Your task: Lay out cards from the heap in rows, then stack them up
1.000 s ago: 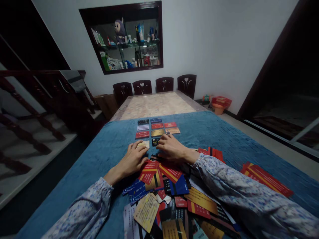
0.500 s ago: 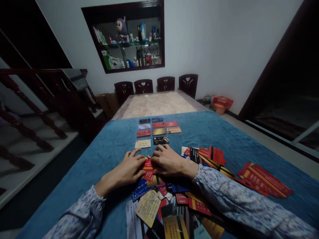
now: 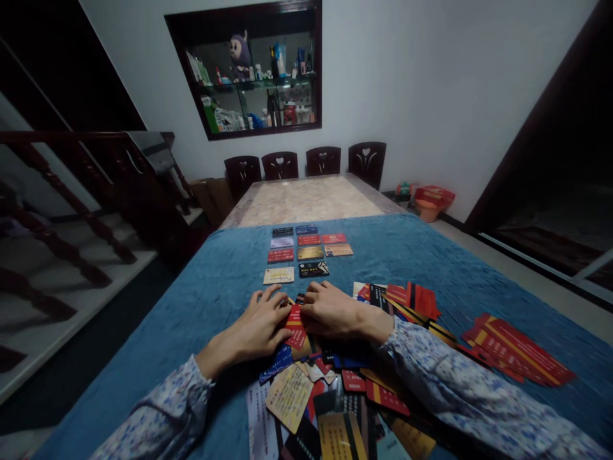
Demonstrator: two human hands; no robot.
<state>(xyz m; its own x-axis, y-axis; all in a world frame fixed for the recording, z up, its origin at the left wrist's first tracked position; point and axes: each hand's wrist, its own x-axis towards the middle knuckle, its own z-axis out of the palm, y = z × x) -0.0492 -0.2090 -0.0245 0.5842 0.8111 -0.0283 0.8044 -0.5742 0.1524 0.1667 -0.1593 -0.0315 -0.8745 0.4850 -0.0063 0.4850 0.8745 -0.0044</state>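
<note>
Both my hands rest on a loose pile of cards (image 3: 330,396) on a blue cloth (image 3: 191,294). My left hand (image 3: 261,326) lies with fingers curled, its fingertips on a red card (image 3: 295,319) at the pile's far edge. My right hand (image 3: 332,313) lies palm down beside it, fingers bent onto the same red card. Beyond the hands, several cards lie in neat rows (image 3: 306,249): a cream card (image 3: 278,275) and a black card (image 3: 312,269) form the nearest row.
More red cards are fanned out at the right (image 3: 517,348) and just right of my right wrist (image 3: 407,300). Past the cloth the bare marbled table top (image 3: 306,201) runs to several dark chairs (image 3: 306,163). A wooden stair rail (image 3: 71,191) stands at the left.
Both hands have drawn back from the row of laid-out cards to the near pile. The cream and black cards they covered now lie uncovered. The hands now meet on a red card.
</note>
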